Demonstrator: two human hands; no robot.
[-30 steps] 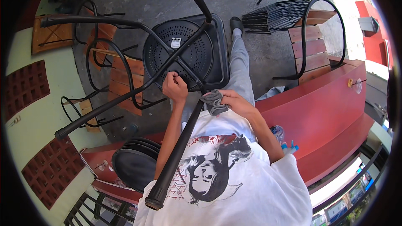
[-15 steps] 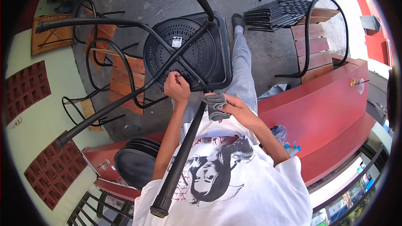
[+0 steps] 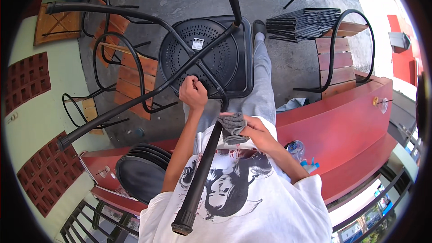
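An upturned black metal stool (image 3: 211, 47) shows the underside of its round perforated seat, with a small white label on it. Its tubular legs cross over the seat and spread outward. Beneath it lies a black square-cornered seat or panel (image 3: 245, 58). My left hand (image 3: 193, 92) is closed at the near rim of the seat, beside the crossing bars; whatever its fingers grip is hidden. A crumpled grey cloth (image 3: 233, 128) is in my right hand (image 3: 254, 131), closed round it against the stool leg (image 3: 202, 175) that points toward me.
Wooden-slat chairs with black tube frames stand at left (image 3: 130, 78) and right (image 3: 335, 58). Folded black metal frames (image 3: 301, 24) lie stacked beyond my foot. Round black seats (image 3: 141, 173) are stacked at lower left. A red ledge (image 3: 333, 126) runs along the right, with plastic bottles (image 3: 310, 165) near my elbow.
The view has turned slightly, and the stool sits a little further right in it. Both hands keep about the same places on the stool, and the cloth stays in my right hand.
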